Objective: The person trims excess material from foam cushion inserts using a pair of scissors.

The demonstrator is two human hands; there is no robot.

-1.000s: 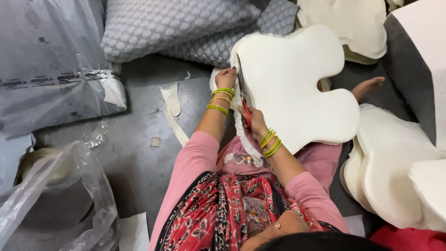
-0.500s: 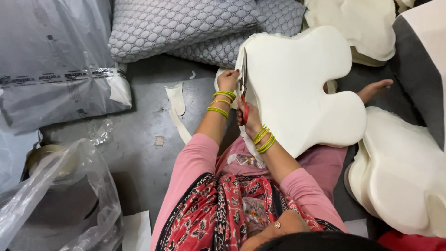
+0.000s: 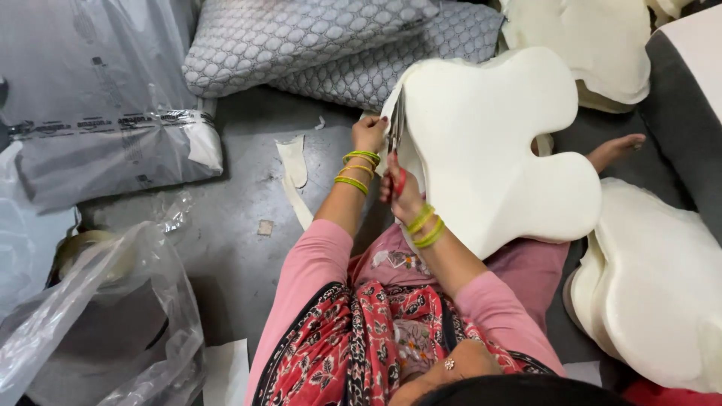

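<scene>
Our left hand [image 3: 370, 133] pinches the foam pillow [image 3: 489, 143] edge, our right hand [image 3: 402, 197] grips red-handled scissors [image 3: 396, 139] there; grey quilted pillows [image 3: 301, 37] at eleven o'clock, foam offcuts [image 3: 295, 169] at nine.

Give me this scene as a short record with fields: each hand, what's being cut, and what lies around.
left hand: grips the edge of the foam pillow beside the blades
right hand: holds red-handled scissors, blades along the foam's left edge
foam pillow: white, contoured, resting on the lap
floor: grey, with cut foam strips
behind: grey patterned pillows
right side: more white foam pieces
left side: plastic bags
</scene>
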